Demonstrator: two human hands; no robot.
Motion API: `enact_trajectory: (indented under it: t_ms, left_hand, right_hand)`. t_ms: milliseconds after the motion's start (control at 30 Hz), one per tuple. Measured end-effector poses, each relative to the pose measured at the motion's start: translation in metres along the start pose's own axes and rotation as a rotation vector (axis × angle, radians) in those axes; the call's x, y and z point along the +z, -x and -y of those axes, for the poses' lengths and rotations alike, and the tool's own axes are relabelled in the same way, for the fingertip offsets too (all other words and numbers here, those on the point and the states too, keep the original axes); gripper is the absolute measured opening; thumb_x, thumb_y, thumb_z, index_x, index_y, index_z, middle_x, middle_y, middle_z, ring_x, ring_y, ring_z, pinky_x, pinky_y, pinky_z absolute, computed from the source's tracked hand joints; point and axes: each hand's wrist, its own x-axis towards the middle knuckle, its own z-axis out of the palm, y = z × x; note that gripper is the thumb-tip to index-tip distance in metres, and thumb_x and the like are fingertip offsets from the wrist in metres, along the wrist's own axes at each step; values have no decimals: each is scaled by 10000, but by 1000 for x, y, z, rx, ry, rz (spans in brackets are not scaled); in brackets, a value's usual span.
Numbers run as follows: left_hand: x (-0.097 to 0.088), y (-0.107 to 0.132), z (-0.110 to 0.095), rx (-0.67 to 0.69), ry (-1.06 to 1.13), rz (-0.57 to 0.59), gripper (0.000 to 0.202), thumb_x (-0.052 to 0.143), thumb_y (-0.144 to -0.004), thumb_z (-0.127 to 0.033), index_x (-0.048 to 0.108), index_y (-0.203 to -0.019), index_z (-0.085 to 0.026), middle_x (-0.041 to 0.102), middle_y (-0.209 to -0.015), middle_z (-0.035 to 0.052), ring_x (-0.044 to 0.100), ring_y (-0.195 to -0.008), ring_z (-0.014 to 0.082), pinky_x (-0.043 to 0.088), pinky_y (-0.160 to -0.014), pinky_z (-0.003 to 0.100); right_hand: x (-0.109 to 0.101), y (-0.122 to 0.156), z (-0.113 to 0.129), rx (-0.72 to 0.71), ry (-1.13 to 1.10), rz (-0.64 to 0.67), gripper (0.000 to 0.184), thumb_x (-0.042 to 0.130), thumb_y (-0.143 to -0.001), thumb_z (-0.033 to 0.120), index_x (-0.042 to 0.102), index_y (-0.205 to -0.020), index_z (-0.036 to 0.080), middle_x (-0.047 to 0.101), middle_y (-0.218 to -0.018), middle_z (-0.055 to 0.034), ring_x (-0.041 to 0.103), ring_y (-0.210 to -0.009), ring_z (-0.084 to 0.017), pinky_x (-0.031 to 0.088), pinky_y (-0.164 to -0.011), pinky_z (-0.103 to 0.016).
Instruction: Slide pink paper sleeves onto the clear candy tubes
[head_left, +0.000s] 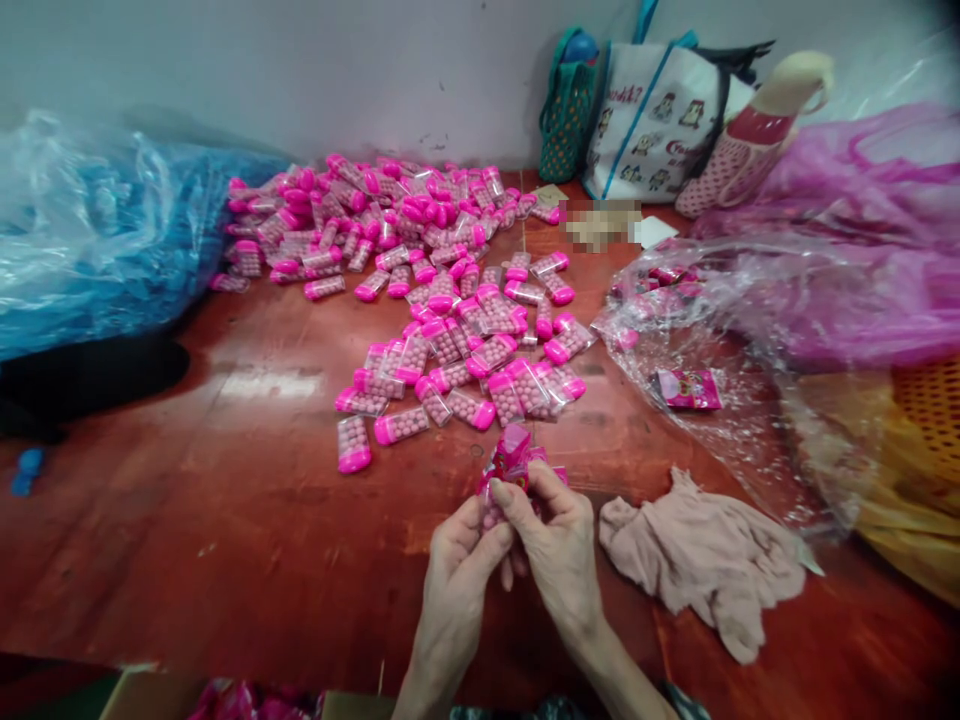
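Close together over the near part of the table, both my hands are closed. My left hand (459,570) grips a small clear candy container (491,514) with pale pink balls showing inside. The fingers of my right hand (559,545) pinch a shiny pink printed wrapper (511,452) at the container's upper end. How far the wrapper covers the container is hidden by my fingers. Just beyond my hands lie several pink-capped candy containers (401,425), loosely scattered. Farther back they form a large heap (360,215) against the wall.
A crumpled beige cloth (709,560) lies right of my hands. Beyond it, a clear plastic bag (750,440) has a pink packet (688,389) by it. Blue plastic (112,240) stands at left. A tote bag (652,130) and bottle (757,140) stand at the back. Below the table edge is a box (150,695).
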Motion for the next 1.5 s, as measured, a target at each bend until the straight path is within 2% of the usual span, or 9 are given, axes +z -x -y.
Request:
enact_trajectory:
  t_ms: [233, 467, 667, 800, 967, 1100, 1233, 1367, 1500]
  left_hand:
    - [0, 2, -8, -38, -168, 52, 136, 543, -802, -280, 554, -788, -145, 473, -494, -47, 359, -384, 38, 239, -376, 166]
    - [5, 6, -8, -41, -241, 179, 153, 518, -816, -293, 521, -776, -145, 501, -546, -34, 380, -408, 35, 281, -395, 160]
    - [8, 6, -9, -33, -166, 90, 215, 537, -789, -359, 520, -803, -145, 444, -449, -59, 360, -362, 44, 263, -353, 157]
    - [7, -1, -4, -26, -123, 27, 185, 546, -794, -327, 503, -754, -152, 451, -470, -62, 371, -368, 33, 283, -358, 141]
    - [6, -5, -6, -43, -35, 119, 306, 518, -818, -268, 429, -1098, -183, 560, -596, -29, 390, -334, 34, 241, -307, 139]
    - [8, -2, -8, 10, 5, 46, 479, 502, -829, -282, 300, -1259, -219, 538, -562, -48, 388, -311, 39, 246, -297, 134]
    - [6, -3, -5, 28, 37, 3, 436, 511, -827, -300, 372, -1235, -236, 481, -525, -72, 365, -307, 30, 268, -304, 131]
    - [-2, -6, -1, -6, 65, 47, 380, 490, -826, -383, 502, -1157, -197, 542, -537, -35, 449, -347, 70, 345, -330, 169]
    - [-9, -9, -8, -10, 79, 19, 299, 570, -779, -364, 660, -940, -128, 666, -723, 54, 601, -625, 142, 477, -601, 231]
  right_hand:
    - [-11, 0, 11, -4, -76, 24, 277, 703, -666, 372, 591, -796, 155, 635, -591, 5, 565, -434, -99, 440, -356, -166]
    - [-10, 2, 14, 17, -68, -63, 292, 659, -705, 383, 577, -574, 135, 584, -450, 12, 532, -374, -90, 448, -385, -170]
    - [0, 8, 8, -1, 128, -104, 276, 666, -688, 382, 533, -621, 150, 534, -456, 37, 460, -308, -73, 369, -280, -161]
    - [-2, 6, 3, 51, -3, -24, 271, 665, -696, 393, 539, -723, 155, 521, -443, 58, 429, -258, -74, 364, -248, -175]
    - [-13, -3, 7, 24, -213, -11, 261, 628, -741, 404, 572, -761, 150, 557, -538, 44, 454, -349, -47, 398, -320, -144]
    - [-6, 0, -3, 12, -134, -53, 255, 618, -755, 392, 578, -726, 141, 546, -551, 38, 464, -370, -47, 394, -335, -140]
    - [6, 10, -15, 27, -114, -7, 293, 552, -800, 421, 522, -669, 160, 430, -408, 83, 387, -258, -55, 333, -262, -162]
    - [1, 10, -9, 22, -92, 94, 293, 510, -830, 418, 524, -678, 168, 434, -461, 78, 365, -280, -47, 309, -276, -168]
    - [-10, 4, 3, -155, 169, 129, 360, 491, -859, 369, 522, -564, 164, 495, -631, 21, 484, -607, -98, 420, -589, -219]
